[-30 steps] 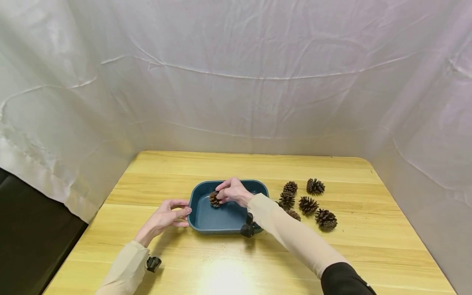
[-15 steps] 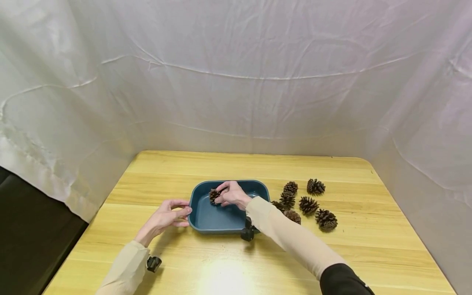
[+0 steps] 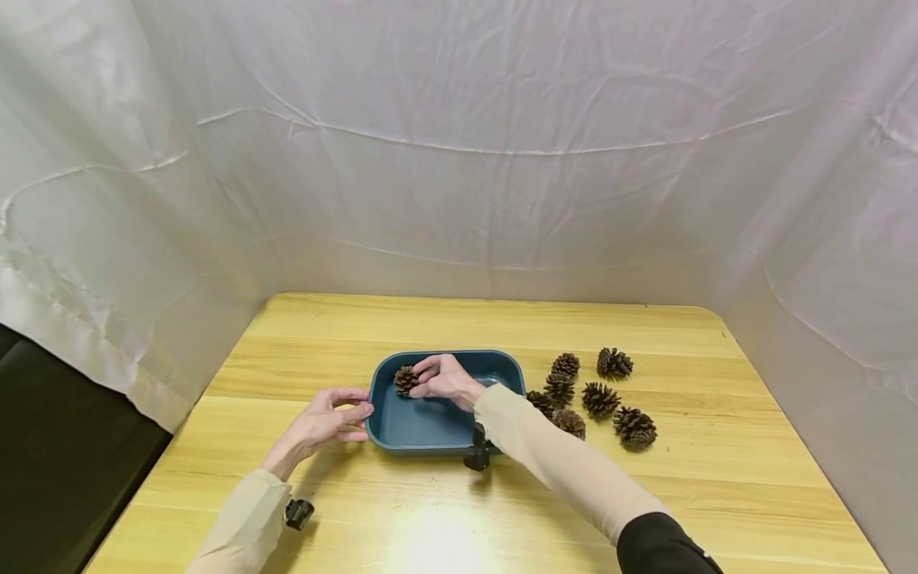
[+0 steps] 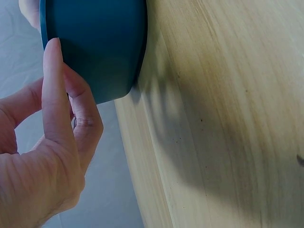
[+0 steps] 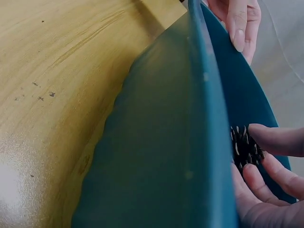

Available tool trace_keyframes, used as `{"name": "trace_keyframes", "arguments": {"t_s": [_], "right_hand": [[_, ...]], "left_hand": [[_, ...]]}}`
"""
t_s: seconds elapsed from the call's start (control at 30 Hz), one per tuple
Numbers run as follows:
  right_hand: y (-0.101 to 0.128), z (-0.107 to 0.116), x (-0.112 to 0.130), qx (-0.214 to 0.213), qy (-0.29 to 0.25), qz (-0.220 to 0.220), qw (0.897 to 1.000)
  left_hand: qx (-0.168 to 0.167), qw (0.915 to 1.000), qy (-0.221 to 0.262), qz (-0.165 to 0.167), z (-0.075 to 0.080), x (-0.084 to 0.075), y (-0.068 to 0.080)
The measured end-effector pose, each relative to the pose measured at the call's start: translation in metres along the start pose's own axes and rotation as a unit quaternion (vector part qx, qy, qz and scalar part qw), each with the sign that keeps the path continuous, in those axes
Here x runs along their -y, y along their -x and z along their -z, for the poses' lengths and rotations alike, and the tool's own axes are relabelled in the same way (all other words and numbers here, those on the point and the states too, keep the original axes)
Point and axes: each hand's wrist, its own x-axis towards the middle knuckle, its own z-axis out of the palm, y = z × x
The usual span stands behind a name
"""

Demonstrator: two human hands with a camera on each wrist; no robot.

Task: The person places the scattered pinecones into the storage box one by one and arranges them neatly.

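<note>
A dark teal tray sits on the wooden table. My right hand reaches into its far left corner and pinches a brown pine cone that rests low in the tray; the right wrist view shows the fingers around the pine cone behind the tray wall. My left hand holds the tray's left rim, with fingers curled against the outer wall.
Several loose pine cones lie on the table right of the tray. White sheeting walls in the back and sides. A dark gap opens beyond the table's left edge.
My right hand has carried the pine cone leftward and lower into the tray's far left corner. The left hand has stayed on the rim.
</note>
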Motion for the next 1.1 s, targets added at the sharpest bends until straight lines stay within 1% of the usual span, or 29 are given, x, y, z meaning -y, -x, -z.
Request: {"name": "trace_keyframes", "arguments": {"t_s": [0.43,1.1], "right_hand": [[-0.0011,0.0004,0.0025,0.030,-0.014,-0.008,0.999],[0.0021,0.0042,0.0064,0.048,-0.035,-0.019,0.998]], "left_hand": [[0.001,1.0000,-0.003,0.000,0.0004,-0.0006,0.0005],[0.002,1.0000,-0.001,-0.001,0.0001,-0.0001,0.0000]]}}
